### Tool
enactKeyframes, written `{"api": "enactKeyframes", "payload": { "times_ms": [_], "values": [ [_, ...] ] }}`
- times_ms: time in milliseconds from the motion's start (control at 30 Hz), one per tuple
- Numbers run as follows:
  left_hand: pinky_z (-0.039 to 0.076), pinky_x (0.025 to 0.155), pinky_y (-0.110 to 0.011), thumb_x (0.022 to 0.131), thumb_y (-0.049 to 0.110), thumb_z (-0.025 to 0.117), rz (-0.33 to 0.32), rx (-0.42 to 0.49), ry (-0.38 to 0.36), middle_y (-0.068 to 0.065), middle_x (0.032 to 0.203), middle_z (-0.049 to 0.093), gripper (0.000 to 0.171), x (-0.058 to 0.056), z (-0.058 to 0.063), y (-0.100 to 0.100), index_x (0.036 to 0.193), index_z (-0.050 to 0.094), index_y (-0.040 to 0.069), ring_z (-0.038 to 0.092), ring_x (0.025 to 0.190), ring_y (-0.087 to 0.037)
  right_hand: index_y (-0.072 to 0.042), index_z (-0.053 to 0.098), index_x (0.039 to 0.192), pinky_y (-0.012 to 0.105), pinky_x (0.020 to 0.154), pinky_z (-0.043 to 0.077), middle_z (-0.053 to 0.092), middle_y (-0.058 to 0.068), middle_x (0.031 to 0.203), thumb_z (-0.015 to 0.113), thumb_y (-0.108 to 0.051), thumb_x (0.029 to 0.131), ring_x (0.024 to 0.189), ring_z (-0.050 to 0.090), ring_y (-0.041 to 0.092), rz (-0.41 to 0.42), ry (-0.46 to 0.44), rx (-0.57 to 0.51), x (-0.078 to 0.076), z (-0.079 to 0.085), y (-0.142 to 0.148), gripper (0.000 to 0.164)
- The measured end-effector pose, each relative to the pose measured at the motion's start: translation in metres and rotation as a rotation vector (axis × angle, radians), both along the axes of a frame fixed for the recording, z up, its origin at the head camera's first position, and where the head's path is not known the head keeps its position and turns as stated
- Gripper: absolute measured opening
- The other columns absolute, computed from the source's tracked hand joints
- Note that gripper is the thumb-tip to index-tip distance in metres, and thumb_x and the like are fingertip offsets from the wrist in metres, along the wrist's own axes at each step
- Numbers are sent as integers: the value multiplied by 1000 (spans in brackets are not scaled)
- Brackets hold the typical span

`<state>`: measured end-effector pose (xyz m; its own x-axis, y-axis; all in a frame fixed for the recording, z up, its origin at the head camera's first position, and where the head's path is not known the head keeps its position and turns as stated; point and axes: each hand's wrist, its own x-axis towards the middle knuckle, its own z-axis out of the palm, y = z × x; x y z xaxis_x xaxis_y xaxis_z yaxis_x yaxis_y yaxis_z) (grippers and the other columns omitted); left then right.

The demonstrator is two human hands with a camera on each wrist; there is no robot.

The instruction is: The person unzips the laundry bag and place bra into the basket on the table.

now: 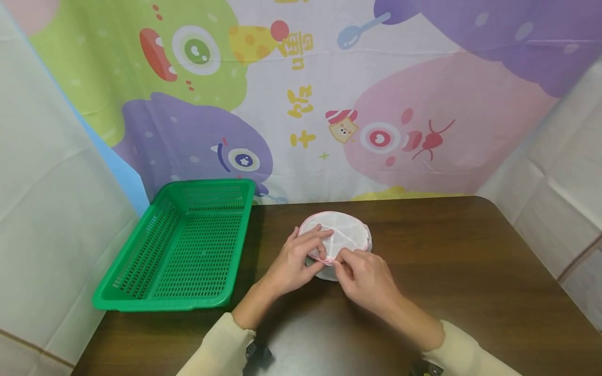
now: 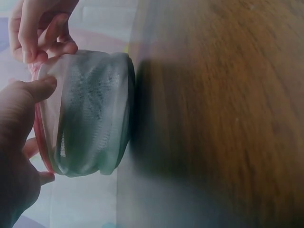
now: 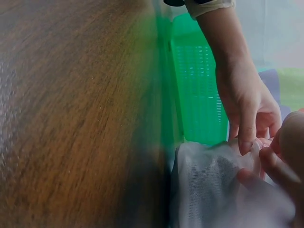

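Apparently working on pink rim [image 2: 41,140] of round, white-topped grey mesh pouch [image 1: 345,235], on dark brown wooden table [image 1: 447,261], right of green perforated plastic basket [image 1: 202,256]. Pinching near edge with left hand [image 1: 297,258], some fingers laid across top; pinching just beside with right hand [image 1: 369,277], fingers curled. Next, probably: steady with left, work along rim with right.

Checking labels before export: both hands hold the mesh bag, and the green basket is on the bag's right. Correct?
One slip: the green basket is on the mesh bag's left, per the head view. Left hand and right hand both hold the bag.
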<state>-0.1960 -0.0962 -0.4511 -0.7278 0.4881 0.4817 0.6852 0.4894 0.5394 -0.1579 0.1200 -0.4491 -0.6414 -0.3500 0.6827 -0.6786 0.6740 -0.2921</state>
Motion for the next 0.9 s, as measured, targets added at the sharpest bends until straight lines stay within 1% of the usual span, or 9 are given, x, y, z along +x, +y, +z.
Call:
{"api": "enactKeyframes", "payload": {
  "times_ms": [67, 167, 367, 600, 800, 900],
  "values": [
    [32, 123, -91, 93, -1, 85, 1, 4, 0, -13, 152, 75, 25, -1, -1, -1, 92, 64, 13, 65, 152, -43, -15, 66, 80, 14, 56, 24, 46, -10, 60, 78, -1, 88, 60, 31, -7, 3, 2, -1, 0, 0, 0, 20],
    [32, 123, -91, 94, -2, 83, 8, 8, -18, -12, 152, 75, 24, -1, -1, -3, 93, 65, 14, 64, 152, -43, -15, 63, 79, 14, 57, 25, 45, -9, 61, 79, -2, 89, 60, 31, -5, 3, 11, 5, -1, -1, 1, 22],
    [34, 124, -89, 94, -2, 83, 22, 18, -23, -12, 151, 76, 25, -3, -1, -5, 92, 64, 14, 65, 152, -42, -15, 63, 80, 17, 57, 28, 46, -9, 61, 82, -4, 89, 61, 35, -2, -12, 7, 3, -2, -1, 5, 23],
    [33, 126, -87, 92, 0, 85, 26, 23, -37, -12, 151, 76, 24, -1, 1, -3, 93, 65, 14, 64, 153, -41, -15, 63, 80, 16, 57, 27, 45, -9, 61, 79, -3, 89, 61, 35, -2, -8, 4, 1, -2, 2, 4, 22],
    [32, 126, -89, 88, 4, 90, 7, 29, -1, -13, 150, 77, 26, 1, 0, 0, 92, 66, 13, 64, 152, -41, -14, 64, 80, 16, 56, 26, 46, -9, 61, 79, -2, 89, 59, 35, -2, -16, 10, 16, 0, 2, 2, 21],
    [31, 125, -90, 89, 2, 89, 0, 33, 11, -13, 150, 77, 26, 1, -2, 2, 91, 66, 13, 65, 152, -42, -15, 63, 79, 15, 56, 26, 46, -9, 61, 79, -2, 89, 59, 34, -3, -14, 7, 20, 1, 2, 1, 22]
  ]
}}
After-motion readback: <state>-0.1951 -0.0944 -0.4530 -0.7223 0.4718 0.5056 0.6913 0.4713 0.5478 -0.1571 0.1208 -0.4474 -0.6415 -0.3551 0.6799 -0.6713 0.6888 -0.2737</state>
